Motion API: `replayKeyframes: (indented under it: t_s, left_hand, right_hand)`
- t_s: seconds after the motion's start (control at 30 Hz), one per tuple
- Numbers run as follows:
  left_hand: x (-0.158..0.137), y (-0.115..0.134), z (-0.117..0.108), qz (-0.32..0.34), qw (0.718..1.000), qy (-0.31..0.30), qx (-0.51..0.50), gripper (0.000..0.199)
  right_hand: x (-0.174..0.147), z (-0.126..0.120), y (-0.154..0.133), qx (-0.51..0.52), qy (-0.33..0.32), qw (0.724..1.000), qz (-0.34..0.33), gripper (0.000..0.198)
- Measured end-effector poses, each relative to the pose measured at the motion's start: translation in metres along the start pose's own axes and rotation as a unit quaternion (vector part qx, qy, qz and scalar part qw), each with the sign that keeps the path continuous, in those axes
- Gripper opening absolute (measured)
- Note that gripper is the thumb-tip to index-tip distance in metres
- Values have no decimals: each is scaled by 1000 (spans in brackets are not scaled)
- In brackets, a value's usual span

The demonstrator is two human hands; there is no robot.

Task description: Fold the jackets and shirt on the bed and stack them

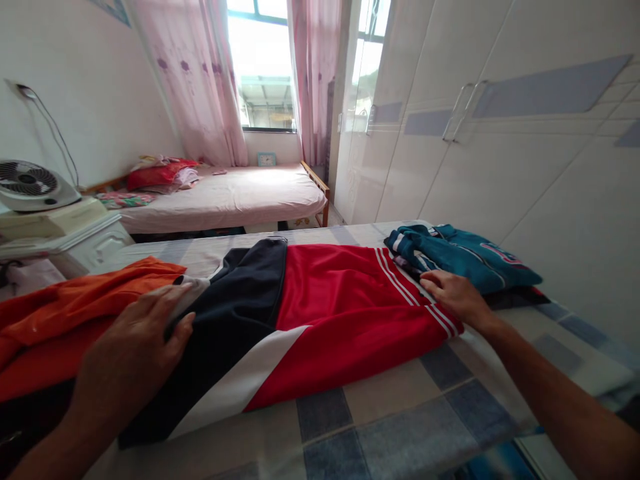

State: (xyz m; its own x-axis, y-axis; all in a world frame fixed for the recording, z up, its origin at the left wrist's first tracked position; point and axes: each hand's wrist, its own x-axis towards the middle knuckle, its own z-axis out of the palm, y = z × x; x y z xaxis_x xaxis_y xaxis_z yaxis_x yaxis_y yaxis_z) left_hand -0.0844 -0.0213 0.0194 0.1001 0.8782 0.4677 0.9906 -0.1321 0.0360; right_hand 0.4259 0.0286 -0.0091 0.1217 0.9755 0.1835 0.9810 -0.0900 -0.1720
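A red, black and white sports jacket (330, 280) lies spread sideways on the checked bed sheet, with its white-striped hem at the right. My left hand (135, 333) is over the black end, its fingers stretched and the thumb apart. Under those fingertips shows a bit of grey-white cloth (196, 288). At the striped hem, my right hand (453, 293) has curled fingers closed on the edge of the jacket. An orange garment (90, 303) lies beside my left hand, partly covered by it. Just beyond my right hand is a folded teal zip jacket (480, 257).
The checked sheet (390, 407) covers the near bed. A second bed (235, 193) with pink bedding stands by the window. White wardrobe doors (450, 173) line the right side. At the left, a fan (37, 183) sits above a white cabinet (93, 250).
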Motion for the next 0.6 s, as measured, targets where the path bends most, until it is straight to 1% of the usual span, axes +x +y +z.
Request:
replayKeyframes:
  t_s: [0.03, 0.1, 0.13, 0.17, 0.2, 0.27, 0.37, 0.47, 0.6]
  left_hand:
    - [12, 6, 4, 52, 999, 6, -7, 53]
    - [38, 15, 19, 141, 990, -19, -13, 45]
    - [50, 18, 31, 168, 985, -42, -13, 43]
    - [60, 19, 43, 179, 982, -62, -8, 42]
    - [69, 20, 56, 177, 981, -79, 3, 41]
    - [79, 18, 81, 149, 983, -107, 29, 42]
    - [81, 14, 106, 101, 983, -152, 38, 44]
    - [77, 12, 114, 81, 981, -172, 29, 46]
    - [77, 12, 112, 77, 982, -168, 23, 47]
  right_hand:
    - [10, 2, -8, -4, -17, 1000, 10, 36]
    - [28, 11, -24, -23, -43, 998, 42, 41]
    - [36, 17, -29, -35, -49, 996, 60, 43]
    - [42, 23, -34, -45, -50, 995, 77, 46]
    - [47, 29, -37, -53, -47, 994, 89, 48]
    - [52, 37, -40, -65, -39, 992, 102, 49]
    - [53, 44, -40, -77, -26, 991, 103, 36]
    - [47, 46, -41, -89, 2, 992, 88, 27]
    - [40, 47, -45, -116, 72, 987, 80, 30]
